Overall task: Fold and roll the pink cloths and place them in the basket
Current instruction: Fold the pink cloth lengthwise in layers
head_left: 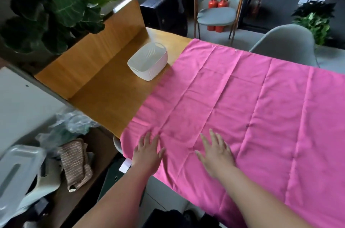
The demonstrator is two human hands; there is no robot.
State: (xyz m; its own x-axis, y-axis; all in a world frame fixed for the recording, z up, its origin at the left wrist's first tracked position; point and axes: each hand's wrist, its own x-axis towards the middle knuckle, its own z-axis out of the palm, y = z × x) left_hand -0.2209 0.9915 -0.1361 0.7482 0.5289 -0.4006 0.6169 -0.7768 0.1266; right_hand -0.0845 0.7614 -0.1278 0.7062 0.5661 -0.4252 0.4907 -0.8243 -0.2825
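Observation:
A large pink cloth [242, 108] lies spread flat over the wooden table [112, 95], creased in a grid of fold lines and hanging over the near edge. My left hand [148, 150] rests flat on the cloth near its left corner, fingers straight and spread. My right hand [216, 151] lies flat on the cloth a little to the right, fingers also spread. A white plastic basket [148, 60] stands on the bare wood just beyond the cloth's left edge; nothing shows inside it.
A wooden partition [104, 28] rises along the table's left side with a large leafy plant [56, 7] behind it. Grey chairs [285, 43] stand at the far side. Left of the table, a lower surface holds a striped cloth [76, 164], plastic bags and a grey lid.

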